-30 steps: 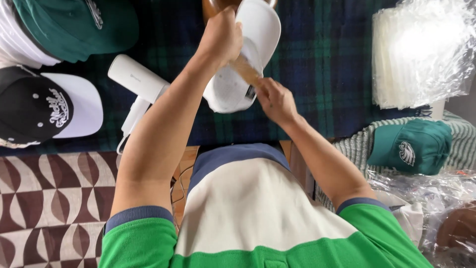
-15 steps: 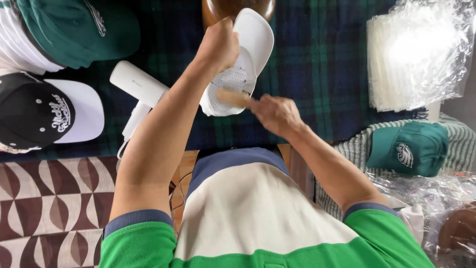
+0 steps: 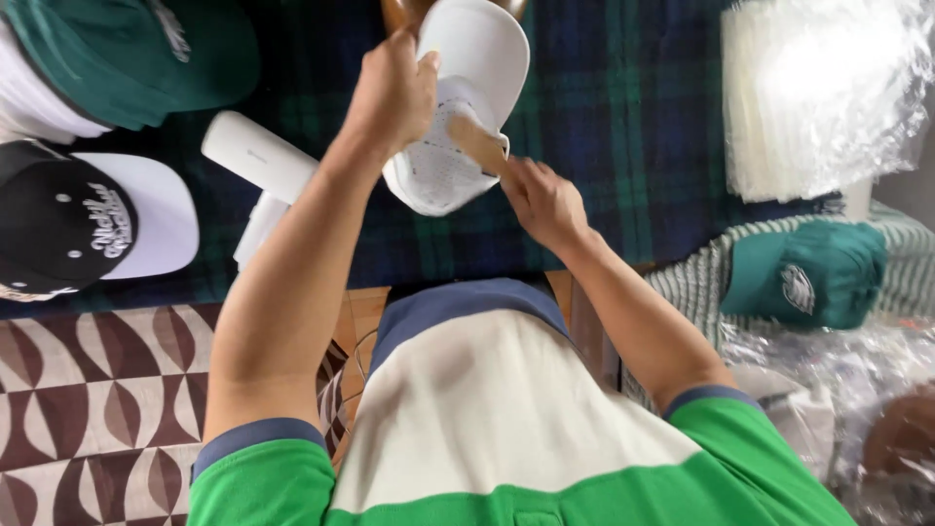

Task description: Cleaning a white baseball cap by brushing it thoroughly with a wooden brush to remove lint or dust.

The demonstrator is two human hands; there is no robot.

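White cap (image 3: 458, 107) is held up over the dark plaid cloth (image 3: 623, 127), near top centre, underside turned toward the camera. Left hand (image 3: 394, 93) is clamped on the cap's edge, fingers curled tight round it. Right hand (image 3: 541, 200) is closed on a wooden tool (image 3: 477, 144), w/ its far end laid inside the cap's crown; what kind of tool can't be told. A white handheld device (image 3: 258, 156) is seen lying on the cloth just left of the left forearm. Further left, a black & white cap (image 3: 88, 224) and a green cap (image 3: 127, 49). At right, a stack of clear plastic bags (image 3: 818, 93) and another green cap (image 3: 808, 278) on striped fabric.
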